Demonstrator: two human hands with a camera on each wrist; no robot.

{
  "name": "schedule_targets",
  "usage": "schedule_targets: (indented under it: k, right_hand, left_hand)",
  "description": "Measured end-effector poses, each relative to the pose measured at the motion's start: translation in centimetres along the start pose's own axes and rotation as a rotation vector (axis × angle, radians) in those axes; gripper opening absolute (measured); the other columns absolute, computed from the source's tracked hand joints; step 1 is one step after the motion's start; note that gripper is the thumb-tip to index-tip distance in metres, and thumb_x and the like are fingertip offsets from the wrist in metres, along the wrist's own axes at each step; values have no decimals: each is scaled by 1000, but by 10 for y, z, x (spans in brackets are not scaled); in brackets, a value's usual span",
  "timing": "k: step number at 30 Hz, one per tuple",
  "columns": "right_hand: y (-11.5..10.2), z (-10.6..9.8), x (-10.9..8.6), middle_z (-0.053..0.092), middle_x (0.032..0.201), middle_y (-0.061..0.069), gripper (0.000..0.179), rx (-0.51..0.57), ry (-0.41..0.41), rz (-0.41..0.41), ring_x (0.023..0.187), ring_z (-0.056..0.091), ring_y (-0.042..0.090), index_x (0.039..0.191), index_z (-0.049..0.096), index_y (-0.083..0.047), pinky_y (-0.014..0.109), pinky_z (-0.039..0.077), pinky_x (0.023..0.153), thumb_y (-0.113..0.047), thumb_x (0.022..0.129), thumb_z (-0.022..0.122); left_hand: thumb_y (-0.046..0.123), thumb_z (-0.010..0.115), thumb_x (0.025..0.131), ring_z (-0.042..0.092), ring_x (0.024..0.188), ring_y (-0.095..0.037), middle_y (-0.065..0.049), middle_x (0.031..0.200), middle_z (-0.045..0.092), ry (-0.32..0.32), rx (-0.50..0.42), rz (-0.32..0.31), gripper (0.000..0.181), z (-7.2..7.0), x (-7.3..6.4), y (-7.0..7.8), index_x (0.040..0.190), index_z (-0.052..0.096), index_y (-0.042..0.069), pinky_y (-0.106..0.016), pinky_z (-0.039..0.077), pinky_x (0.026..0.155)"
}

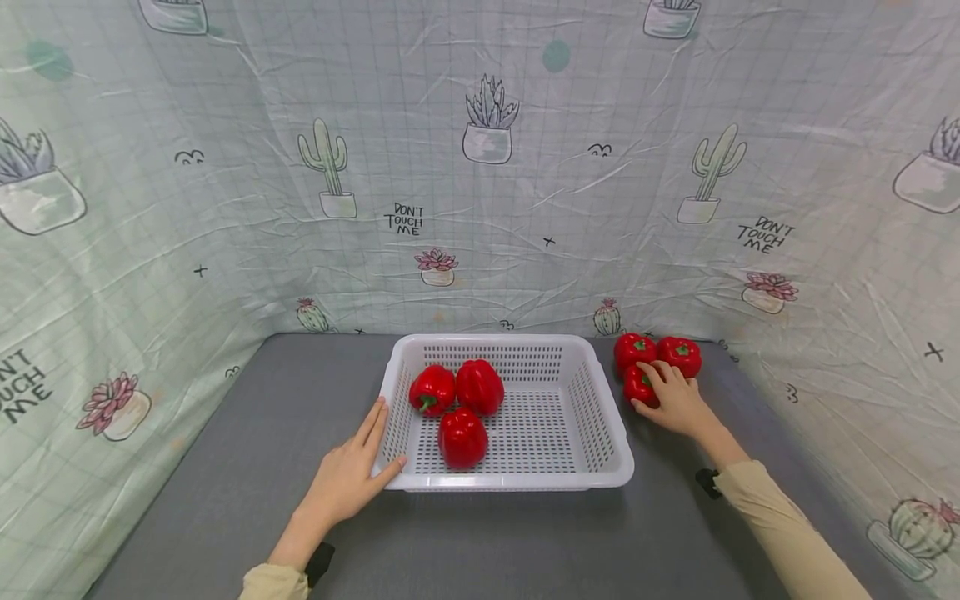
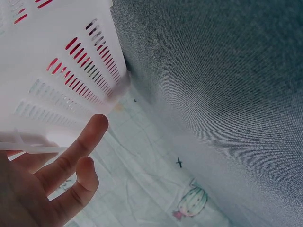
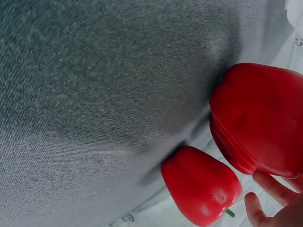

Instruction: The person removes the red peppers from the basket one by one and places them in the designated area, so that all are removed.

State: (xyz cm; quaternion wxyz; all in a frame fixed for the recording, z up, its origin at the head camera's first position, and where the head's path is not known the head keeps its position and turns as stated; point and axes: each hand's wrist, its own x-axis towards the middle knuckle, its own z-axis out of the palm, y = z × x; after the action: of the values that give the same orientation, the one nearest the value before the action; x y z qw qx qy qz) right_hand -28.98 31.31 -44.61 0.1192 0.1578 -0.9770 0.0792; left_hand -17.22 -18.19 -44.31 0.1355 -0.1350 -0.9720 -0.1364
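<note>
My left hand (image 1: pixel 347 477) rests at the left side of a white plastic basket (image 1: pixel 517 481), its fingers along the outside and its thumb over the front left corner of the rim. Three red bell peppers lie inside: one with its stem showing (image 1: pixel 432 390), a second pepper (image 1: pixel 480 387) beside it, and a third pepper (image 1: pixel 462 438) nearer me. To the right of the basket, my right hand (image 1: pixel 678 404) curls its fingers and thumb round a red bell pepper (image 1: pixel 633 386). Its fingertips (image 3: pixel 265 182) meet the pepper's side in the right wrist view.
Behind the gripped pepper, two more red bell peppers sit on the grey table (image 1: pixel 510 550): one at the left (image 1: pixel 634 348), another at the right (image 1: pixel 680 357). A cactus-printed cloth (image 1: pixel 555 200) hangs along the back and both sides of the table.
</note>
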Motion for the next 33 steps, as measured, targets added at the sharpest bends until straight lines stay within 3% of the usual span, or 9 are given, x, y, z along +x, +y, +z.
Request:
schedule_targets:
  k: [4, 15, 33]
  right_hand:
    - [2, 3, 1, 39, 122, 23, 68, -19, -14, 2, 108, 38, 40, 128, 39, -3, 65, 29, 81, -34, 74, 65]
    - [2, 4, 3, 42, 118, 22, 73, -163, 72, -42, 107, 37, 40, 123, 45, -3, 60, 32, 80, -38, 64, 72]
    - [6, 9, 5, 45, 115, 21, 73, -139, 91, -65, 105, 41, 37, 122, 47, -3, 54, 33, 82, -36, 63, 74]
  left_hand:
    - [44, 57, 80, 59, 85, -22, -7, 147, 26, -6, 0, 0, 78, 1, 0, 0, 141, 25, 7, -31, 42, 56]
    - [44, 58, 80, 58, 78, -21, -8, 147, 27, 3, -5, 2, 78, 1, 0, -1, 141, 26, 7, -28, 38, 52]
    - [43, 59, 80, 59, 80, -22, -8, 147, 25, -4, -4, -3, 78, 2, 0, -1, 141, 26, 7, -30, 40, 53]
